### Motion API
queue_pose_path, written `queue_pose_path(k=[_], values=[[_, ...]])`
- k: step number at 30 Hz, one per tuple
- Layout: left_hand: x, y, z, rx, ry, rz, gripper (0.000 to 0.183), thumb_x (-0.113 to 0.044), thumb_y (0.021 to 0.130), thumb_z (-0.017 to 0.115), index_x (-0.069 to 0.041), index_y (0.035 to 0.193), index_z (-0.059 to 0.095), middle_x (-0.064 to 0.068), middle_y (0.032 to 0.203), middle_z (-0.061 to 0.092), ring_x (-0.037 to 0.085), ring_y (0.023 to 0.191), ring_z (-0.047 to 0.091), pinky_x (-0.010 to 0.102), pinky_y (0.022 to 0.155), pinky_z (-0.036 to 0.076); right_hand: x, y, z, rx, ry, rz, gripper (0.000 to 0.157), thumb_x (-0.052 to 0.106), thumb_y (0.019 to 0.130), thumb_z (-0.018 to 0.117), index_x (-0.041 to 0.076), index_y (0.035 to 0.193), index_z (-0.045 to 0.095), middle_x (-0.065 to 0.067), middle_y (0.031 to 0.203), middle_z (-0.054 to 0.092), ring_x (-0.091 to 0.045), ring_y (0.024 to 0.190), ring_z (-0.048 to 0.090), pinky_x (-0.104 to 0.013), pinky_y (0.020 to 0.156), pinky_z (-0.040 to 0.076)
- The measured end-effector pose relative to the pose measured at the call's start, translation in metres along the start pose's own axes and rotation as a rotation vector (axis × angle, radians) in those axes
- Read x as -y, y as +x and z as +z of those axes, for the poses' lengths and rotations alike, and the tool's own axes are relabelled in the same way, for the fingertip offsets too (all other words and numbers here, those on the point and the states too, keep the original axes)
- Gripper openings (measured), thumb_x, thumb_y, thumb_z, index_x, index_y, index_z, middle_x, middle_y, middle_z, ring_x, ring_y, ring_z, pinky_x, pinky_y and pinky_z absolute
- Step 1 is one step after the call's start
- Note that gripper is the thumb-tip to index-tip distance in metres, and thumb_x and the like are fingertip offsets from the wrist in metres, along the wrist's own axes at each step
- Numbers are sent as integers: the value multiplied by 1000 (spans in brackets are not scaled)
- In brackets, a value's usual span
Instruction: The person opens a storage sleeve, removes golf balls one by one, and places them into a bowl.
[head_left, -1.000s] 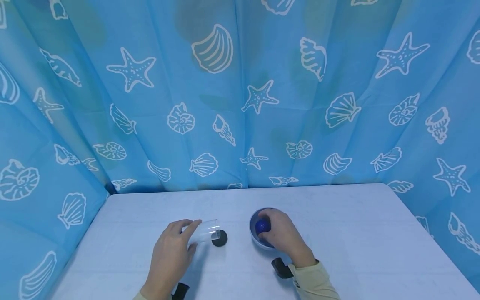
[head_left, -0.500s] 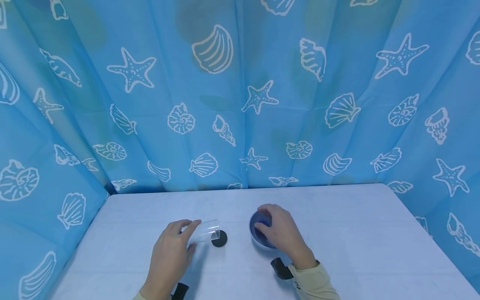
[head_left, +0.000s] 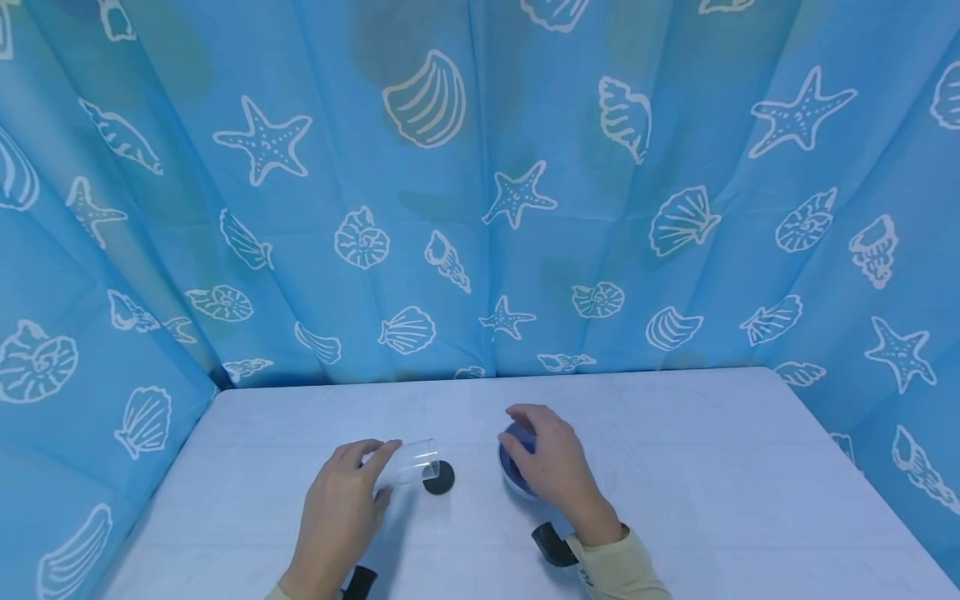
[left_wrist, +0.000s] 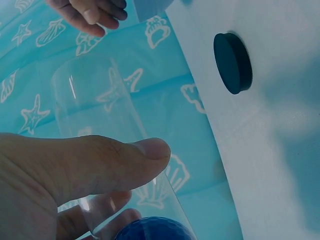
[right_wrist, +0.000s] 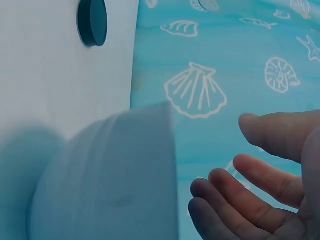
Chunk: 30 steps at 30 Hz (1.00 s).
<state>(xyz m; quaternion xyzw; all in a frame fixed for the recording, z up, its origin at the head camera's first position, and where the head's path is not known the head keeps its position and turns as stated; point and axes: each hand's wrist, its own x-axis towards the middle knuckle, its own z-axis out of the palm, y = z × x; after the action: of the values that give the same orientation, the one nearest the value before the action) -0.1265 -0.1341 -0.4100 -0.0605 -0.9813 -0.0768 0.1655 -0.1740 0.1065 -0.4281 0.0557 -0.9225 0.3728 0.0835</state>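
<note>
My left hand (head_left: 337,500) grips a clear plastic tube (head_left: 412,463), tilted on its side above the table. Inside the tube, a dimpled blue golf ball (left_wrist: 154,230) shows at the bottom of the left wrist view. Over a small bowl (head_left: 513,479) hovers my right hand (head_left: 557,467). Its fingers are loosely bent and apart, with nothing between them in the right wrist view, where the bowl (right_wrist: 120,185) stands beside them. The hand covers most of the bowl's inside in the head view. A round black cap (head_left: 439,477) lies between the tube's mouth and the bowl.
A white-covered table (head_left: 675,467) bears these things. Behind it and at both sides hangs a blue curtain (head_left: 480,208) with white seashells and starfish. Black wrist mounts (head_left: 553,546) sit at both wrists.
A blue ball seen in the bowl by my right fingers one second ago is now hidden by the hand. The right hand has opened and shifted slightly left. The left hand stays still.
</note>
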Motion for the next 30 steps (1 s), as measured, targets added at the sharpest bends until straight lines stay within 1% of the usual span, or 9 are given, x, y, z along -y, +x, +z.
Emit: queue_pose_path(k=[5, 11, 18, 22, 28, 30], values=[[0, -1, 0, 5, 0, -2, 61, -10, 71, 92, -17, 127, 69, 11, 120, 67, 31, 114, 62, 48, 98, 53, 3, -1, 4, -5, -18, -20, 39, 26, 95, 71, 12, 131, 63, -7, 126, 65, -25, 119, 62, -49, 102, 51], [1, 0, 3, -11, -3, 10, 61, -10, 70, 92, -17, 126, 69, 11, 120, 67, 30, 114, 63, 47, 98, 53, 6, -2, 6, -5, 2, -52, 40, 30, 95, 72, 13, 130, 63, -6, 123, 67, -24, 115, 64, -48, 101, 52], [2, -1, 4, -32, -9, 22, 61, -9, 69, 93, -17, 125, 70, 11, 118, 67, 29, 112, 63, 46, 97, 54, 10, -5, 8, 6, 92, -61, 41, 29, 95, 72, 12, 131, 63, -6, 125, 66, -23, 110, 66, -44, 96, 55], [1, -1, 4, -26, -3, 18, 61, -9, 70, 92, -17, 126, 70, 11, 118, 67, 29, 112, 63, 46, 97, 54, 11, -6, 9, 26, 139, -58, 42, 30, 96, 71, 12, 133, 61, -7, 125, 65, -23, 107, 67, -42, 93, 57], [-1, -1, 4, -18, 8, 12, 62, -9, 70, 92, -18, 127, 69, 11, 119, 67, 29, 112, 63, 46, 98, 54, 13, -8, 14, 57, 214, -32, 45, 33, 96, 70, 13, 135, 60, -9, 128, 63, -27, 110, 66, -41, 92, 58], [-1, 0, 4, -19, 8, 13, 62, -9, 70, 92, -18, 127, 70, 11, 119, 67, 29, 112, 63, 46, 98, 54, 14, -9, 16, 60, 246, -29, 45, 32, 96, 70, 13, 135, 60, -9, 128, 63, -26, 111, 66, -39, 92, 58]])
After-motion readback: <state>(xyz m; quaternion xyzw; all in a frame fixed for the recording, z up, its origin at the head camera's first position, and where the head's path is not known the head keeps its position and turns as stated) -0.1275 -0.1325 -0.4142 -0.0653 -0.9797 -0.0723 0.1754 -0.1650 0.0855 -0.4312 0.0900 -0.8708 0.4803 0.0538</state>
